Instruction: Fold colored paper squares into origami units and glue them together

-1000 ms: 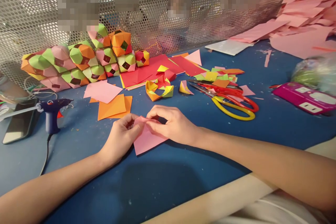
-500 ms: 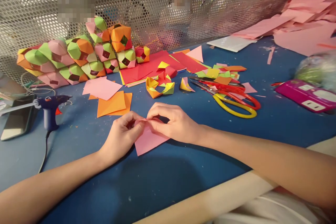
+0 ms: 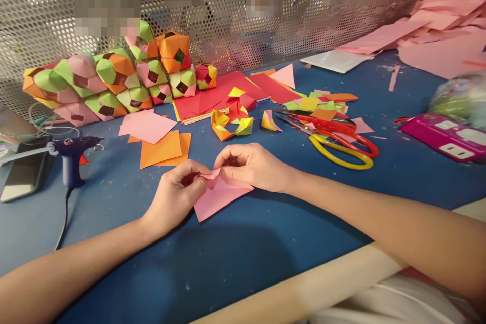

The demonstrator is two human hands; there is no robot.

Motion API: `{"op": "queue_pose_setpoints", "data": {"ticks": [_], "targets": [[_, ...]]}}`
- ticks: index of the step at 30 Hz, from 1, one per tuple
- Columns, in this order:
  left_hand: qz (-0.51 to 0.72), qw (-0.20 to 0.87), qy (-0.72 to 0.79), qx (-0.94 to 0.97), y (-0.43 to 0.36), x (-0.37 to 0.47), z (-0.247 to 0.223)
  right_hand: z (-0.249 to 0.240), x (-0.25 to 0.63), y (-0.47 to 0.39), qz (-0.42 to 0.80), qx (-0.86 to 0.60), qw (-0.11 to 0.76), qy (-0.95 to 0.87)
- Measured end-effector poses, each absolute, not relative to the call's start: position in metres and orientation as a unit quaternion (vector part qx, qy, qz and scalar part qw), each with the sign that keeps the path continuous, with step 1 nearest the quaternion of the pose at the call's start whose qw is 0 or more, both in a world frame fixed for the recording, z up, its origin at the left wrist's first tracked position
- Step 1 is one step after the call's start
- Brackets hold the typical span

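A pink sheet of paper lies under both hands near the middle of the table, its far edge folded up in a narrow strip. My left hand pinches that strip at its left end between thumb and fingers. At the right, my right hand is closed on the far edge of the same paper, its fingertips partly hidden. Just beyond the hands stand an open ring of folded paper pieces in yellow, orange and green and a single folded yellow piece. Pink squares and orange squares lie to the left.
Scissors with yellow and red handles lie right of the hands. A blue glue gun with a cord and a phone are at the left. Folded paper balls stack against the mesh panel. A magenta power strip sits far right.
My right hand has shifted slightly up and right along the far edge, uncovering more of the pink paper and its folded strip. My left hand stays nearly in place.
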State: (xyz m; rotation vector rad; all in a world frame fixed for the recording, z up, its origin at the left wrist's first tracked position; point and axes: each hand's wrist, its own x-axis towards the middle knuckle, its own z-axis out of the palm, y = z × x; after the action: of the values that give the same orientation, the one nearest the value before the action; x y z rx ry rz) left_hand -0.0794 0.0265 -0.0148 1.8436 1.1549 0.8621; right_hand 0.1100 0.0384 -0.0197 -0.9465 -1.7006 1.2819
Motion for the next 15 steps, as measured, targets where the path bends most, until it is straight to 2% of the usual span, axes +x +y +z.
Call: {"op": "queue_pose_setpoints", "data": {"ticks": [9, 15], "targets": [[0.298, 0.422, 0.456, 0.725, 0.024, -0.081, -0.006, -0.023, 0.113, 0.037, 0.467, -0.384, 0.411, -0.683], [0.301, 0.459, 0.453, 0.702, 0.024, -0.079, -0.007, -0.022, 0.113, 0.032, 0.394, -0.350, 0.439, -0.728]]}}
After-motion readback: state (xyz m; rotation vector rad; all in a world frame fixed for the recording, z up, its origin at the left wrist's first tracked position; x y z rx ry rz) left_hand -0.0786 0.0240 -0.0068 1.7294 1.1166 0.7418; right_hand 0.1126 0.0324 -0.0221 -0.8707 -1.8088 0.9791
